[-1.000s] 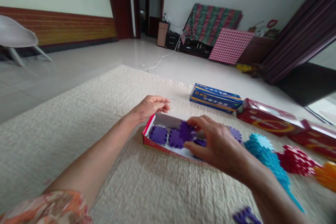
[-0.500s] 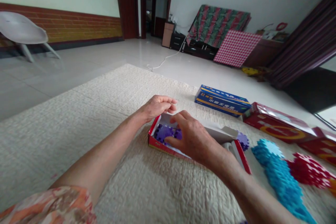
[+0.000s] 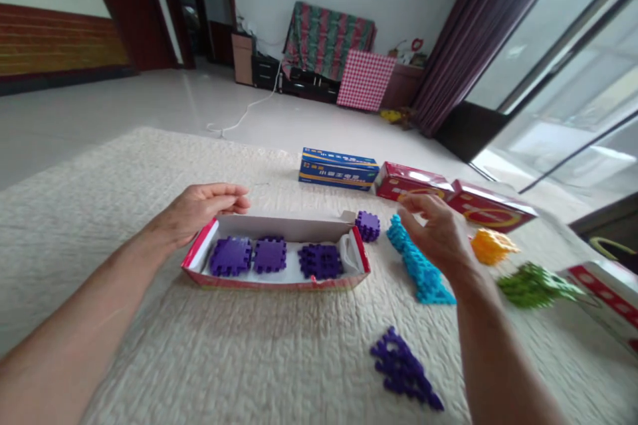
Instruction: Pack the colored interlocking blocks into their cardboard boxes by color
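An open red and white box [image 3: 279, 283] lies on the quilted cover with purple interlocking pieces [image 3: 270, 255] in three groups inside. At its far left corner is my left hand [image 3: 207, 209], fingers together and slightly bent; whatever they may hold is hidden. My right hand [image 3: 432, 229] is above the light-blue pieces [image 3: 421, 272], its fingers apart and nothing seen in them. A small purple stack [image 3: 367, 226] stands by the box's right end. More purple pieces [image 3: 405, 372] lie nearer to me on the right.
Behind are a blue box [image 3: 339, 172] and red boxes [image 3: 491, 206]. Orange pieces [image 3: 491, 246] and green pieces [image 3: 537, 284] lie to the right, beside another red and white box [image 3: 605, 302]. A white cable [image 3: 244, 116] crosses the floor beyond the cover [image 3: 124, 186].
The view has turned to the right. My right hand has left the box and moved right, over the light-blue pieces. My left hand remains by the box's far left corner.
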Tool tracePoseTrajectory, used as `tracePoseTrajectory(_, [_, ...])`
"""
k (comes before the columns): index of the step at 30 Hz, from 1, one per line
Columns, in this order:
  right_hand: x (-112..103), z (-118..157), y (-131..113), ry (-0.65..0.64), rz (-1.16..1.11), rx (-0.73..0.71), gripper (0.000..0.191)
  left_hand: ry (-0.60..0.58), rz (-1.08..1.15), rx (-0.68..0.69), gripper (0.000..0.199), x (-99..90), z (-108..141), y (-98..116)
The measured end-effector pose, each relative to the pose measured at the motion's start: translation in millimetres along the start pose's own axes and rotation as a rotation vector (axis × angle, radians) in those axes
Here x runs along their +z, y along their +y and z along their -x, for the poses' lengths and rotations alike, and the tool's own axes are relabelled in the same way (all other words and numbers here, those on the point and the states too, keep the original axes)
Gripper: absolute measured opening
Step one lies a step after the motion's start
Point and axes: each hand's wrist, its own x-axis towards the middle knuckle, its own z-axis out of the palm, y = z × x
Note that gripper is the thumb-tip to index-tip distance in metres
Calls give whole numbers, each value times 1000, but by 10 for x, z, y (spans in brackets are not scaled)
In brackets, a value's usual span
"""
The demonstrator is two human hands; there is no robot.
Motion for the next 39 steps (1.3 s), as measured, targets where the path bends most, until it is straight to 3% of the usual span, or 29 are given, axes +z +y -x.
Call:
tracePoseTrajectory(6, [239, 63, 33, -234, 37, -66, 22, 12, -37, 5, 34, 41, 82, 45])
tracePoseTrajectory(9, [328, 69, 32, -328, 64, -95, 35, 14, -49, 1, 31, 59, 113, 83])
tracePoseTrajectory(15, [305, -75, 62, -519, 133, -135, 52, -51, -80, -4, 17, 36, 151, 107])
tracePoseTrajectory(22, [392, -182, 146, -605, 187, -171, 50, -17, -70, -8, 19, 1, 109, 47])
tracePoseTrajectory(28, [448, -155, 223, -591, 196, -151, 40, 9, -71, 18, 32, -2, 85, 15])
tracePoseTrajectory(33, [261, -235, 186, -462, 160, -144, 36, 17, -40, 18, 30, 46, 101, 42])
tracePoseTrajectory(36, [84, -255, -24, -307, 54, -150, 37, 16, -37, 30, 27, 60, 101, 55])
tracePoseTrajectory(39, [-25, -185, -425, -241, -116, -257, 36, -4, -31, 37, 27, 54, 92, 54])
